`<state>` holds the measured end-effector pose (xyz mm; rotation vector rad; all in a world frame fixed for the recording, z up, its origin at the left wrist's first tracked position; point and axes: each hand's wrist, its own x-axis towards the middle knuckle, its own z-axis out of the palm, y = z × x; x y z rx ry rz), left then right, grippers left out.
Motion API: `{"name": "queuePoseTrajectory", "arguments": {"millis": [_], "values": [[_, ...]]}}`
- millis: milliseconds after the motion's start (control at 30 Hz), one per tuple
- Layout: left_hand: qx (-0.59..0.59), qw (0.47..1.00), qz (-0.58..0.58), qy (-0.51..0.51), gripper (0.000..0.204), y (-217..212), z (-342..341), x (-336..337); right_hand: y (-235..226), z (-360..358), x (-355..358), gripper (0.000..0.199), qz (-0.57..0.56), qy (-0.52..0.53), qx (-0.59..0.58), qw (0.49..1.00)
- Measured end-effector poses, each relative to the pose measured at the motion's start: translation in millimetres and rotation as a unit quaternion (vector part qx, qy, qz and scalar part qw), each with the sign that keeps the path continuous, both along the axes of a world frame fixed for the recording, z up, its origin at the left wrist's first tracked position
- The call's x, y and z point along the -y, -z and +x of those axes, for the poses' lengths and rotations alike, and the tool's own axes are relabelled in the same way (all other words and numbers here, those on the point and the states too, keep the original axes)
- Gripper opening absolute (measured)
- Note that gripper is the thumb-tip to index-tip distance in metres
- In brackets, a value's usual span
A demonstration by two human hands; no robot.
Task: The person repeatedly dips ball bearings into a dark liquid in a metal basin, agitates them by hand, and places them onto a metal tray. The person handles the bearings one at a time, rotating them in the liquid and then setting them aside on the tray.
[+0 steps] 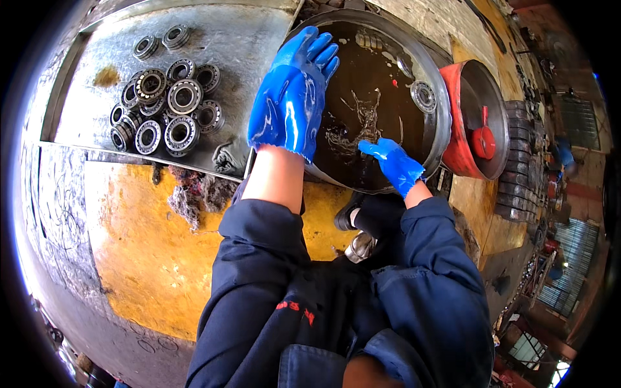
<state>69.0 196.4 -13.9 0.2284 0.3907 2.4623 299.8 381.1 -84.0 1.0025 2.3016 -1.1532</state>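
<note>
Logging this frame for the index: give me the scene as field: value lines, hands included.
left hand: blue-gloved, open, overlaps left rim of metal basin in view; contact unclear
right hand: blue-gloved, at dark liquid in basin; grip unclear
liquid surface: disturbed near right hand
basin right wall: one roller bearing beside it
metal tray: heaped roller bearings, two more apart toward far edge; crumpled grey cloth at near edge
right of basin: red bucket, red round object inside

Red drum [455, 123], round red piece [483, 143] inside, grey fibre tangle [186, 205] on yellow flooring [145, 249]
</note>
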Motion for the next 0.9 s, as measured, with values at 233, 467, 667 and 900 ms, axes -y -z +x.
{"name": "queuePoseTrajectory", "arguments": {"millis": [233,467,667,900], "values": [[0.01,0.998,-0.062,0.0,0.058,-11,1,-5,0,6,33,0.07,0.103,0.052,0.012,0.993],[0.005,0.999,-0.051,-0.002,0.058,-8,0,-4,8,2,33,0.059,0.082,0.086,0.0,0.993],[-0.011,1.0,-0.017,0.006,0.059,-1,1,-4,53,13,14,0.057,0.155,0.052,0.0,0.987],[-0.003,0.999,0.047,0.02,0.058,18,-10,0,35,9,-1,0.066,0.038,-0.068,-0.024,0.997]]}}
